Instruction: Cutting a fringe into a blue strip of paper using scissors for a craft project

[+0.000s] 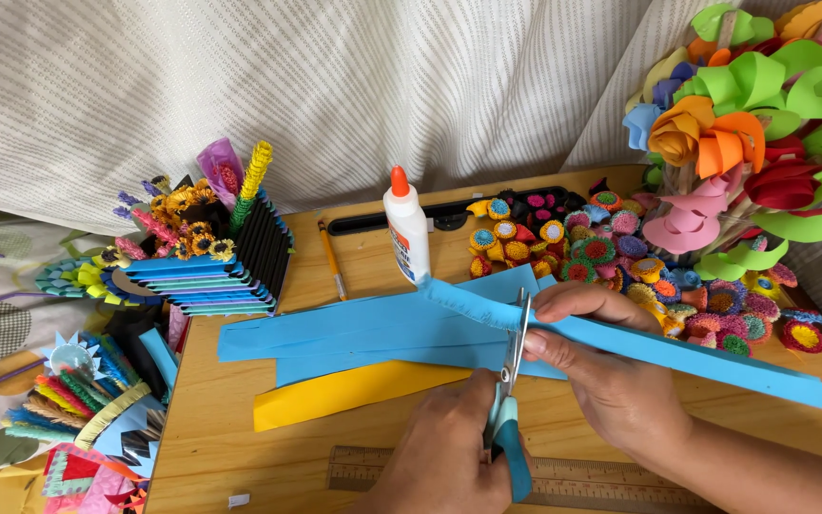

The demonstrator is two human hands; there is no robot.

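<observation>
Seen from the head camera, the left hand (444, 447) comes up from the bottom edge, knuckles up, fingers closed around the teal handles of the scissors (512, 381), blades upright and cutting into the edge of a blue paper strip (620, 343). The right hand (601, 366) reaches in from the lower right, thumb and fingers pinching that strip just beside the blades, above the wooden board (240, 428). A glue bottle (406, 228) stands behind, and a wooden ruler (601, 473) lies near the wrists.
</observation>
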